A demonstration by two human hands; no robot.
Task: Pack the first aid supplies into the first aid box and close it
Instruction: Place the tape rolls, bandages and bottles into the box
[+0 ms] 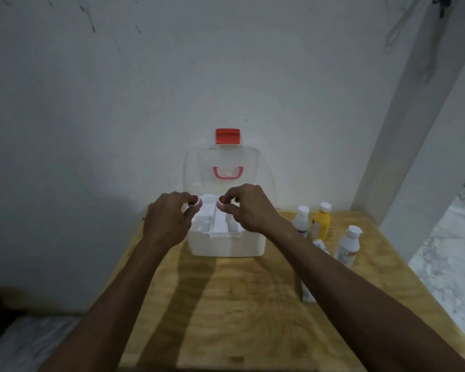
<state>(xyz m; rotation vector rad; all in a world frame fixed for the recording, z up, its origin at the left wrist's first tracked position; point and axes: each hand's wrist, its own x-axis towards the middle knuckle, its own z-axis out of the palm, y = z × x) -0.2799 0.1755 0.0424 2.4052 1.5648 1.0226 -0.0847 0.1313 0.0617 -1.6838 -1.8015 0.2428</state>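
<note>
A white first aid box (pixel 226 244) stands open at the far side of the wooden table. Its clear lid (pixel 222 167), with a pink handle and a red latch (pixel 228 136), leans upright against the wall. A white compartment tray (pixel 215 220) sits in the box top. My left hand (pixel 167 220) pinches a small round red-and-white item (pixel 195 201) over the tray's left rear corner. Over the middle of the tray, my right hand (pixel 249 208) grips a second small red-and-white item (pixel 221 201).
To the right of the box stand a white bottle (pixel 301 220), a yellow bottle (pixel 321 221) and another white bottle (pixel 349 245). A white tube or packet (pixel 308 289) lies partly under my right forearm. The table (pixel 239 304) ends close on the left and right.
</note>
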